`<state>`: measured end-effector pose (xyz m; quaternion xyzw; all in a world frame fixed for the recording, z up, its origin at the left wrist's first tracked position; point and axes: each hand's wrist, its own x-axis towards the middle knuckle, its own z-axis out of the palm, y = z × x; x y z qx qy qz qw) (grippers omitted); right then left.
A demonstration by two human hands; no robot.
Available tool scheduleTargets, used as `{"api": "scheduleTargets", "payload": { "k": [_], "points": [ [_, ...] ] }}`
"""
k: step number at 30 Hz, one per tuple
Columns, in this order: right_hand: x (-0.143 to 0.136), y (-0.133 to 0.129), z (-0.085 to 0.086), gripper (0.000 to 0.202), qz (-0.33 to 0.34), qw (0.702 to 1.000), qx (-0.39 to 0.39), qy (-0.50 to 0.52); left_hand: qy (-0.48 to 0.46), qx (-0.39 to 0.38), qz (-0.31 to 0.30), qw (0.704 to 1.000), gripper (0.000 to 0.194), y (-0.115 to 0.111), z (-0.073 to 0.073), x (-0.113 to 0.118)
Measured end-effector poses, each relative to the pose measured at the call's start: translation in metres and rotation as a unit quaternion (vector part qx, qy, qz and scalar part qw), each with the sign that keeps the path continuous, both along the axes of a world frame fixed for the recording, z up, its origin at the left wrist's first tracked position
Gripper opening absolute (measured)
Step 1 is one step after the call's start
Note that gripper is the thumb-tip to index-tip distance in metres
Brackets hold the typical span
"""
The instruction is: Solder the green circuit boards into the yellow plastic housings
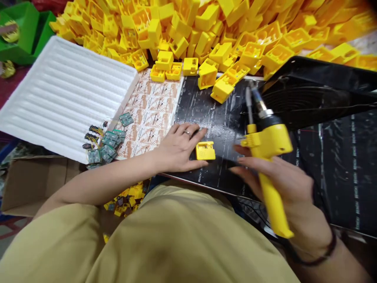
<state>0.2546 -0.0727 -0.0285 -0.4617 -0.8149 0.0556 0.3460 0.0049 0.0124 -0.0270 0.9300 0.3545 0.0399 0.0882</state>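
Note:
My left hand (179, 147), with a ring on one finger, rests on the black work surface with its fingers apart. A small yellow plastic casing (205, 151) with a patch of tiny holes lies between its thumb and index finger; whether they touch it I cannot tell. To the right, my right hand (273, 177) is around a yellow soldering gun (269, 141), raised above the surface and slightly blurred. The gun's metal tip and a thin feed tube point away from me, toward the back. Its handle hides part of my palm.
Yellow plastic housings (188, 31) are heaped along the back. At left lie a white ribbed foam tray (70, 90) and several green circuit boards (110, 139) with wires. A black fan-like unit (312, 94) stands at right. Below left are a cardboard box (32, 181) and small yellow parts (129, 198).

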Motion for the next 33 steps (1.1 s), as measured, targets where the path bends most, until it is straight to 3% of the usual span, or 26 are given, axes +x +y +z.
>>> {"api": "scheduleTargets", "payload": {
  "k": [3, 7, 9, 14, 18, 22, 26, 28, 30, 33],
  "points": [
    [-0.017, 0.013, -0.005, 0.032, 0.093, 0.996, 0.001, -0.008, -0.031, -0.051, -0.020, 0.998, 0.086, -0.007, 0.010, -0.026],
    [-0.036, 0.029, -0.014, 0.028, 0.128, 0.991, 0.000, -0.038, -0.021, -0.070, -0.030, 0.997, 0.049, -0.003, 0.014, -0.050],
    [-0.041, 0.033, -0.016, 0.028, 0.119, 0.992, 0.000, -0.051, -0.026, -0.067, -0.032, 0.997, 0.039, -0.002, 0.013, -0.052],
    [-0.050, 0.024, -0.012, 0.031, 0.035, 0.999, 0.000, -0.007, -0.007, -0.059, -0.010, 0.998, 0.052, -0.002, 0.017, -0.046],
    [-0.054, 0.015, -0.012, 0.021, -0.013, 1.000, 0.005, -0.003, -0.001, -0.078, -0.045, 0.996, 0.055, -0.006, 0.019, -0.048],
    [-0.048, 0.022, -0.017, 0.029, -0.073, 0.996, 0.051, -0.005, 0.006, -0.027, 0.020, 0.999, 0.050, 0.006, 0.014, -0.054],
    [-0.043, 0.031, -0.018, 0.036, -0.041, 0.998, 0.042, -0.032, -0.006, 0.031, 0.083, 0.996, 0.049, 0.036, 0.003, -0.047],
    [-0.043, 0.031, -0.019, 0.040, -0.021, 0.998, 0.024, -0.051, -0.023, 0.016, 0.065, 0.998, 0.045, 0.040, 0.001, -0.038],
    [-0.042, 0.028, -0.019, 0.036, -0.025, 0.998, 0.018, -0.055, -0.032, -0.015, 0.020, 0.999, 0.042, 0.030, 0.005, -0.031],
    [-0.035, 0.022, -0.019, 0.037, -0.045, 0.998, 0.021, -0.040, -0.006, -0.096, -0.130, 0.987, 0.033, -0.002, 0.023, -0.032]
  ]
}}
